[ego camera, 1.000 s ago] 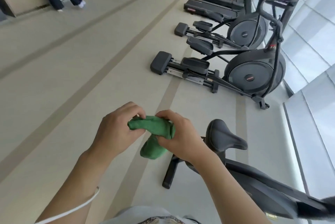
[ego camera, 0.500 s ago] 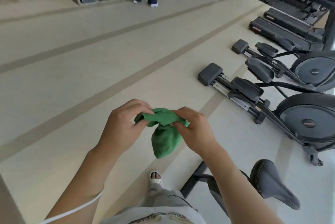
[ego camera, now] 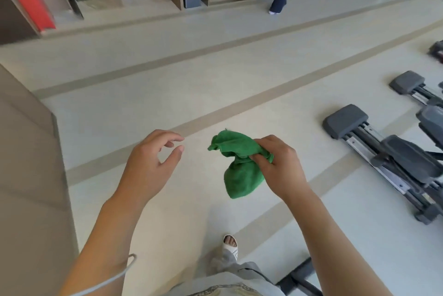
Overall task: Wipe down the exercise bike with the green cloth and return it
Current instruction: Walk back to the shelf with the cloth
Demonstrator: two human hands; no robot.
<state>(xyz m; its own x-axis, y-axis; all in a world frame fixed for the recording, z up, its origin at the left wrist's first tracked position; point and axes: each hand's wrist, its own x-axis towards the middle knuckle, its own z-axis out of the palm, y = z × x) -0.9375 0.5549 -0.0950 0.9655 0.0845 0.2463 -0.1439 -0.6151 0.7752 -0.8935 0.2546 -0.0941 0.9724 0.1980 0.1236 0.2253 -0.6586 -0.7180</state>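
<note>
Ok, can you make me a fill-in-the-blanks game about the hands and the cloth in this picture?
1. The cloth is the colour ____.
2. The ____ hand grips the cloth.
3. The left hand holds ____.
4. Below the cloth, a foot stands on the ____.

Missing words: green; right; nothing; floor
</note>
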